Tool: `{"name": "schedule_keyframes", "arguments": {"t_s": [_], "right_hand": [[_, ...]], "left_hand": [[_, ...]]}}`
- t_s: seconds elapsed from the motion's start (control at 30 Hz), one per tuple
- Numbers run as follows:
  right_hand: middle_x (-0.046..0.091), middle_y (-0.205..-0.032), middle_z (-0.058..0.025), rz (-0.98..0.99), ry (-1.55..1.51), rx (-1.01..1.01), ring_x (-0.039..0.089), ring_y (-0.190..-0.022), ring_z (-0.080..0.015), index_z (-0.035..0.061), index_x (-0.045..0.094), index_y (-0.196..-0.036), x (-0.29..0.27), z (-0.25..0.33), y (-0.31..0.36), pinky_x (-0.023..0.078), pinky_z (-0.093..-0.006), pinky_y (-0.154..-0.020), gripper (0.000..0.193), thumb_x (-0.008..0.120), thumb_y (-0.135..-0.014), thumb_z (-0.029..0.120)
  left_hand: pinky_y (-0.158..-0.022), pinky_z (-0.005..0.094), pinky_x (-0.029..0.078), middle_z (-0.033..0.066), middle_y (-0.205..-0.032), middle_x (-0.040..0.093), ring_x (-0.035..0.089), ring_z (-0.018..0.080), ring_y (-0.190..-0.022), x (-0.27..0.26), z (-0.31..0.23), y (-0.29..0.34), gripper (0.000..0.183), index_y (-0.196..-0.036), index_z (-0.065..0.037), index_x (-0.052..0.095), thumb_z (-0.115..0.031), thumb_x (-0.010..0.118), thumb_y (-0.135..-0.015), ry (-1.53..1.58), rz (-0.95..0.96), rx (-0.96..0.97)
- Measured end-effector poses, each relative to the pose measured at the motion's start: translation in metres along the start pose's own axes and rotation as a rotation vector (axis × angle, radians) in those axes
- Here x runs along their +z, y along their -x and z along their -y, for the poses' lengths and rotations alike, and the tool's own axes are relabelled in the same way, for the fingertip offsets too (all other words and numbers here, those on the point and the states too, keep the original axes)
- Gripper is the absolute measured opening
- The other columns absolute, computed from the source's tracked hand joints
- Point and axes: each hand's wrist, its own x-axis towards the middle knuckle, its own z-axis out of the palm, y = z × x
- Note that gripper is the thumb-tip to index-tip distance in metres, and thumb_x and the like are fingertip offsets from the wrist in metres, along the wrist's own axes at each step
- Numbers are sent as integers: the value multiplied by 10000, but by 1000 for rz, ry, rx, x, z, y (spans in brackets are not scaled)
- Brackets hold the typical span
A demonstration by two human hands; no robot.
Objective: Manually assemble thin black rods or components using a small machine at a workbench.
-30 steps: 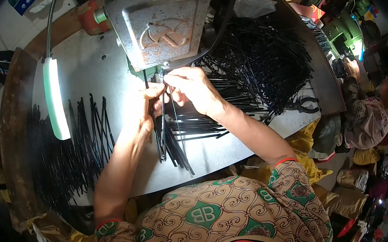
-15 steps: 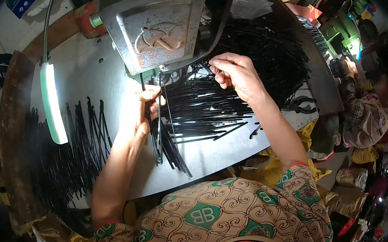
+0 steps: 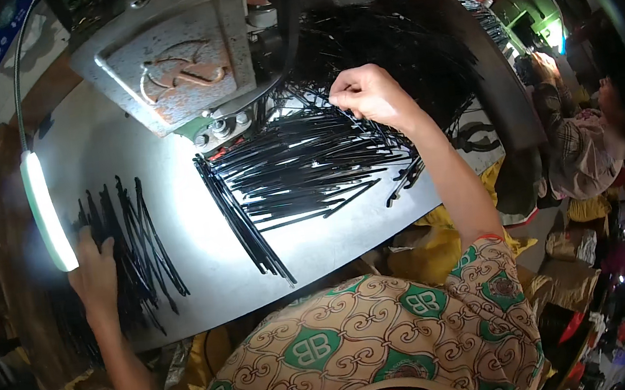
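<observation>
Your right hand (image 3: 371, 96) is up at the far side of the big pile of thin black strips (image 3: 309, 168) that lies in the middle of the grey tabletop (image 3: 193, 232). Its fingers (image 3: 341, 98) are pinched together on the far ends of a few strips at the pile's upper right edge; how many they grip is too fine to tell. Most strips in this pile run left to right, their left ends bunched just below the rusty metal machine head (image 3: 165, 54), their right ends fanning toward your right wrist. So the pile sits directly near-left of those pinched fingers, and the right hand is plainly the closer one.

A tighter bundle (image 3: 242, 218) crosses the pile's left end on a diagonal, from far left to near right.

Your left hand (image 3: 94, 270) lies flat, fingers spread and loose, holding nothing, its palm on the second, smaller batch of strips (image 3: 137, 242) at the left of the tabletop. These run roughly far to near, just right of the glowing lamp bar (image 3: 46, 210).
</observation>
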Motion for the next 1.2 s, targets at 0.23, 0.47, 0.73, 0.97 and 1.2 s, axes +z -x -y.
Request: {"name": "schedule_keyframes", "arguments": {"t_s": [0.23, 0.47, 0.73, 0.97, 1.2], "right_hand": [[604, -750, -177, 59, 813, 63, 594, -764, -303, 11, 616, -737, 3, 15, 13, 456, -362, -711, 124, 595, -696, 125], [604, -785, -168, 99, 829, 47, 594, -757, -307, 10, 598, -737, 1, 8, 21, 469, -377, -676, 91, 521, -694, 32], [592, -693, -125, 32, 617, 75, 578, -721, -265, 9, 573, -725, -7, 1, 24, 438, -339, -669, 75, 544, -684, 64], [585, -718, -148, -70, 717, 7, 565, -734, -298, 9, 546, -743, -23, 17, 34, 429, -365, -655, 81, 502, -692, 54], [574, -634, -109, -232, 375, -142, 542, -571, -169, -15, 562, -804, -21, 13, 31, 412, -280, -551, 105, 555, -750, 75]], "left_hand": [[-604, 336, 427, 122, -744, 499, 514, 282, -671, 17, -99, 13, 155, -799, -18, 515, 8, 578, -660, 483, -159, 679], [-621, 320, 411, 105, -757, 472, 494, 236, -766, 52, -179, 8, 126, -790, -22, 522, -43, 507, -666, 203, -145, 819], [-646, 309, 397, 93, -743, 455, 487, 222, -736, 49, -171, 4, 125, -793, -30, 511, -60, 506, -672, 148, -246, 885], [-656, 349, 395, 115, -771, 464, 488, 270, -722, 59, -141, -2, 175, -773, -24, 490, 13, 531, -607, 371, -109, 712], [-640, 341, 432, 97, -815, 493, 506, 261, -771, 47, -165, 7, 147, -832, -35, 526, 2, 533, -690, 308, -139, 747]]}}
